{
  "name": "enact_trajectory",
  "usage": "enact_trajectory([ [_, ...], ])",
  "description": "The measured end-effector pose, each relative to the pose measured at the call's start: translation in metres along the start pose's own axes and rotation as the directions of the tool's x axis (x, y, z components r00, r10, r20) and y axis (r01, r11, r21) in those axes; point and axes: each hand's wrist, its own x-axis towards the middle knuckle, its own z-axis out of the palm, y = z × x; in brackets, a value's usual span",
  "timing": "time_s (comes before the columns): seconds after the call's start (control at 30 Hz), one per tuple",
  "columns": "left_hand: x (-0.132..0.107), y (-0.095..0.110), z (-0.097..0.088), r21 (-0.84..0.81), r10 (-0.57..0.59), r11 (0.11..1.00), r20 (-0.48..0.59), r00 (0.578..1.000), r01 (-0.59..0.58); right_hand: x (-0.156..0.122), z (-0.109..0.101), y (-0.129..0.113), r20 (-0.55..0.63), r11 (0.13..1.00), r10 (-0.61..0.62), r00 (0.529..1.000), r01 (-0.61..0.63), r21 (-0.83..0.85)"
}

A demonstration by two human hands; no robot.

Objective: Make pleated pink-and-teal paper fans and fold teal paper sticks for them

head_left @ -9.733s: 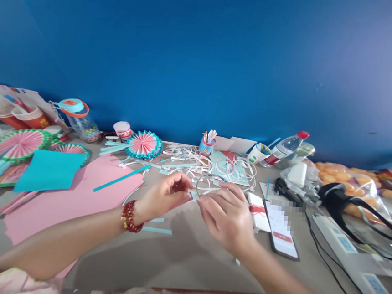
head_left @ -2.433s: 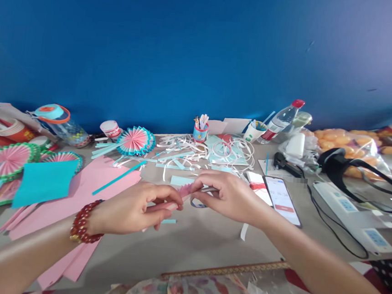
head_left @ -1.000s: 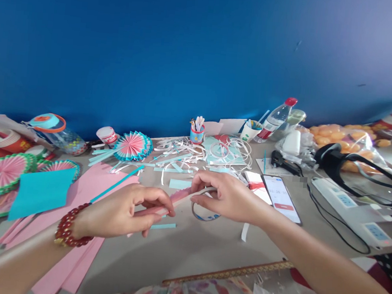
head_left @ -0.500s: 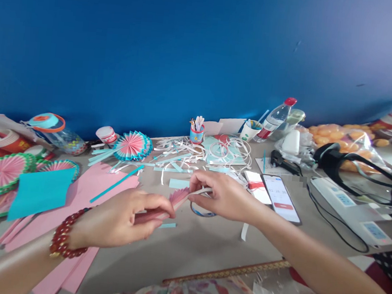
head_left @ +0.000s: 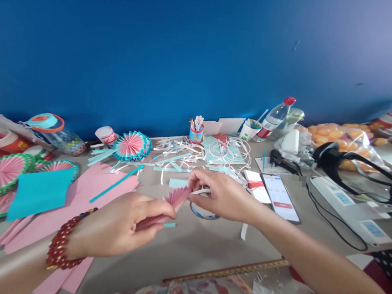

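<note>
My left hand (head_left: 123, 225), with a red bead bracelet at the wrist, pinches the near end of a pleated pink paper strip (head_left: 174, 198). The strip's far end fans open between both hands. My right hand (head_left: 224, 196) pinches a thin white strip (head_left: 201, 191) that meets the fan's far end. Under the right hand a roll of tape (head_left: 205, 213) lies on the grey table (head_left: 194, 247). A small teal strip (head_left: 169, 225) lies beside my left fingers.
Pink sheets (head_left: 75, 196) and a teal sheet (head_left: 39, 192) lie left, with finished paper fans (head_left: 132, 145) behind. White strip scraps (head_left: 181, 152) and a pen cup (head_left: 196, 132) sit at the back. A phone (head_left: 280, 198), power strip (head_left: 350, 210), headset (head_left: 346, 160) and bottle (head_left: 276, 118) are right.
The pleated pink strip has spread into a fan at its far end. My left hand has drawn slightly nearer, and my right hand has shifted a little left at the fan's tip.
</note>
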Motion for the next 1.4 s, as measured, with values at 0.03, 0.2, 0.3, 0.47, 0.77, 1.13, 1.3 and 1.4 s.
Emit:
enact_trajectory([
  [0.03, 0.000, 0.002, 0.000, 0.023, 0.015, 1.000, -0.004, 1.000, -0.015, 0.000, 0.000, 0.000, 0.000, 1.000, 0.008, 1.000, -0.008, 0.001],
  [0.2, -0.001, 0.009, 0.004, 0.139, 0.095, 0.985, 0.025, 0.995, -0.098, 0.001, 0.000, 0.000, 0.034, 0.999, 0.047, 0.998, -0.047, 0.008],
  [0.3, -0.003, 0.011, 0.006, 0.207, 0.155, 0.964, 0.072, 0.985, -0.166, 0.002, 0.000, 0.001, 0.056, 1.000, 0.026, 0.998, -0.027, 0.013],
  [0.47, -0.008, 0.007, 0.008, 0.274, 0.214, 0.932, 0.108, 0.971, -0.236, 0.001, -0.001, 0.003, 0.037, 1.000, -0.016, 0.999, 0.015, 0.018],
  [0.77, -0.013, -0.006, 0.009, 0.206, 0.194, 0.958, 0.053, 0.980, -0.201, -0.003, -0.003, 0.002, 0.003, 1.000, 0.023, 1.000, -0.024, 0.007],
  [1.13, -0.011, -0.013, 0.004, -0.001, 0.121, 0.993, 0.006, 0.993, -0.121, -0.005, -0.001, -0.003, -0.060, 1.000, 0.008, 0.998, -0.010, -0.029],
  [1.3, -0.011, -0.014, 0.005, -0.092, 0.051, 0.994, -0.048, 0.998, -0.055, -0.008, 0.005, 0.000, -0.148, 0.994, -0.018, 0.989, 0.002, -0.105],
  [1.4, -0.006, -0.012, 0.008, -0.250, -0.109, 0.963, -0.012, 0.994, 0.103, -0.007, 0.009, 0.001, -0.174, 0.989, -0.039, 0.984, 0.013, -0.148],
])
